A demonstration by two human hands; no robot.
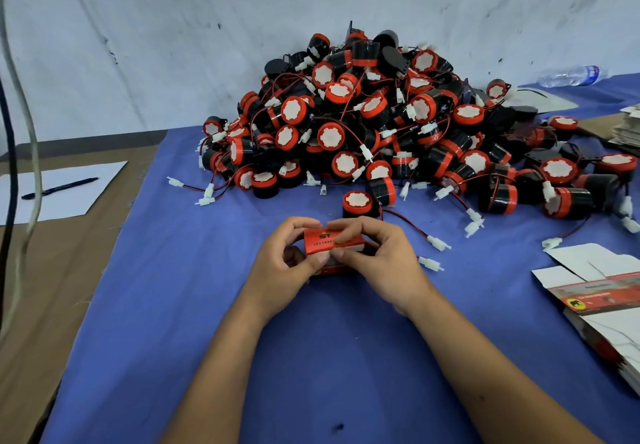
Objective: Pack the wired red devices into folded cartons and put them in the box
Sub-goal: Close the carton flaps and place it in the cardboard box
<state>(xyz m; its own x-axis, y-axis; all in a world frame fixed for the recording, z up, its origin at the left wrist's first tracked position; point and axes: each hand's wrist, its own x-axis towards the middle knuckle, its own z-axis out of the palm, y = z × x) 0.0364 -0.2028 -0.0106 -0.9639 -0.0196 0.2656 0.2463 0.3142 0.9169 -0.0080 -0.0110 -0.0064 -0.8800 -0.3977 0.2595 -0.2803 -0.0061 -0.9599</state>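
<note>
Blue cloth covers the desk (173,305); both the left hand (284,263) and right hand (377,256) grip a red carton (320,246), seemingly closing it, before the device pile (398,125).

Small packing workshop: blue-covered workbench (173,305), big heap of identical red-and-black wired devices (398,125), flat printed cartons (595,301) stacked aside, scuffed white wall (173,28) behind.
</note>
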